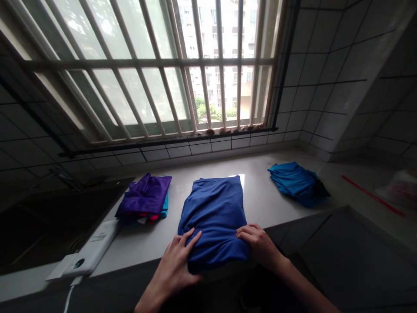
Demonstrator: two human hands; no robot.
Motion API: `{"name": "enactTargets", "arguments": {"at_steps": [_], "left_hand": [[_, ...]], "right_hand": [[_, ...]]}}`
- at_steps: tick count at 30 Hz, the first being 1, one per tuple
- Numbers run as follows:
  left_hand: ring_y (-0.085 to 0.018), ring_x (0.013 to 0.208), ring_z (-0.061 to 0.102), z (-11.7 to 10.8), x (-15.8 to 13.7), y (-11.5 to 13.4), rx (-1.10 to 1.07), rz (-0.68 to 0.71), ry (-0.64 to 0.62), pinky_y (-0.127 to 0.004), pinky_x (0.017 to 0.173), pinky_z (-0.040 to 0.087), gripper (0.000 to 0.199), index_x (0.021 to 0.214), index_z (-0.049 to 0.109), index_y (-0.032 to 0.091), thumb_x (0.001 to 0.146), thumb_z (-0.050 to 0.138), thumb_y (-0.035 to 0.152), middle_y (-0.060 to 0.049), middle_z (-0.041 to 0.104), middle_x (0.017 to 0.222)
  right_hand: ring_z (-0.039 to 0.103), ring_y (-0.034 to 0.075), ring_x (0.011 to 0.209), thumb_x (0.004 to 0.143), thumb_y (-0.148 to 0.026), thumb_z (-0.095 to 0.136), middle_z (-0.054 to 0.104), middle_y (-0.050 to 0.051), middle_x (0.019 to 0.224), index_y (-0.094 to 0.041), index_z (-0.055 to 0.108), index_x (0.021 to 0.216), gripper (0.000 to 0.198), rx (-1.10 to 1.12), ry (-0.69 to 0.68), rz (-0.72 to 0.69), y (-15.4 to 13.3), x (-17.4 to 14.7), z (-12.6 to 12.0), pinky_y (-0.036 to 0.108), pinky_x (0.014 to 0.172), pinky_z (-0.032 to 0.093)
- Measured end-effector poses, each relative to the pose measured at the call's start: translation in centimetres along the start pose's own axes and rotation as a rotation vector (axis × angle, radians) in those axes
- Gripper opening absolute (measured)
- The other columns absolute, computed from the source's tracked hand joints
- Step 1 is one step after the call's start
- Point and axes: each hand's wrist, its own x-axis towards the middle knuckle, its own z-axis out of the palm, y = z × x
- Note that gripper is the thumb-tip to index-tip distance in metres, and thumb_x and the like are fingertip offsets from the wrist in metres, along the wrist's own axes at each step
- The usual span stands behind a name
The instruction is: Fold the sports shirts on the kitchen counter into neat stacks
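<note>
A blue piece of folded fabric, creased and roughly rectangular, lies in front of me and hangs past the counter's front edge. My left hand holds its near left side, fingers on top and thumb lower down by the near corner. On the opposite side, my right hand has its fingers bent over the right edge; its thumb is hidden. Whether the blue fabric is a garment I cannot tell.
On the light counter, a purple folded cloth tops a small pile at left. Teal-blue folded fabric lies right, near a red strip. A white power strip with a cable borders the dark sink. A barred window stands behind.
</note>
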Motion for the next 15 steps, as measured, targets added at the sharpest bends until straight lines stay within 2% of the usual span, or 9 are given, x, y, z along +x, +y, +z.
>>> {"name": "enactTargets", "arguments": {"at_steps": [2,4,7,10,12,14,15], "left_hand": [[-0.03,0.124,0.061,1.2,-2.0,-0.2,0.03,0.066,0.082,-0.043,0.103,0.053,0.084,0.154,0.051,0.038,0.074,0.073,0.022,-0.005,0.059,0.152],[-0.025,0.114,0.066,1.3,-2.9,-0.7,0.039,0.117,0.148,-0.04,0.1,0.053,0.069,0.144,0.061,0.035,0.082,0.053,0.007,-0.005,0.071,0.135],[-0.023,0.107,0.069,-1.7,-1.8,-1.2,0.006,0.15,0.184,-0.04,0.099,0.052,0.063,0.131,0.069,0.029,0.084,0.039,0.0,-0.007,0.076,0.116],[-0.024,0.109,0.068,-7.2,2.4,-0.5,-0.003,0.085,0.271,-0.041,0.104,0.049,0.05,0.126,0.07,0.025,0.089,0.041,0.008,-0.008,0.076,0.113],[-0.025,0.112,0.067,-10.6,6.6,0.5,0.018,-0.039,0.311,-0.042,0.109,0.046,0.043,0.125,0.069,0.025,0.09,0.046,0.013,-0.007,0.076,0.114],[-0.027,0.121,0.063,-12.7,10.9,1.6,0.026,-0.084,0.374,-0.045,0.113,0.044,0.046,0.135,0.062,0.024,0.092,0.05,0.017,-0.008,0.072,0.125],[-0.029,0.127,0.06,-13.2,12.8,2.0,0.027,-0.083,0.417,-0.046,0.113,0.043,0.048,0.141,0.058,0.021,0.093,0.05,0.018,-0.011,0.068,0.133]], "right_hand": [[0.072,0.022,0.111,0.09,-0.002,0.053,0.077,0.007,0.109,-0.023,0.071,0.103,0.03,0.029,0.039,0.006,-0.4,-1.7,-0.5,0.038,0.099,0.052],[0.071,0.022,0.113,0.091,-0.003,0.054,0.078,0.006,0.108,-0.023,0.07,0.1,0.028,0.021,0.051,-0.026,-1.0,-2.6,-0.8,0.038,0.098,0.052],[0.073,0.02,0.096,0.091,-0.004,0.052,0.078,0.005,0.098,-0.022,0.07,0.099,0.026,-0.01,0.039,-0.078,-1.1,-1.6,-2.0,0.034,0.087,0.052],[0.069,0.02,0.084,0.091,-0.01,0.055,0.075,0.006,0.09,-0.022,0.07,0.095,0.02,-0.11,0.023,-0.01,0.2,2.6,-4.8,0.03,0.078,0.05],[0.066,0.021,0.081,0.092,-0.017,0.059,0.071,0.007,0.082,-0.021,0.07,0.089,0.013,-0.2,0.013,0.09,1.6,6.8,-7.1,0.03,0.077,0.049],[0.066,0.024,0.087,0.097,-0.023,0.055,0.069,0.008,0.085,-0.02,0.071,0.095,0.017,-0.278,0.098,0.266,2.7,10.8,-9.0,0.033,0.082,0.05],[0.066,0.026,0.096,0.098,-0.022,0.052,0.07,0.011,0.096,-0.02,0.07,0.107,0.02,-0.289,0.188,0.31,3.0,12.4,-9.7,0.036,0.087,0.051]]}}
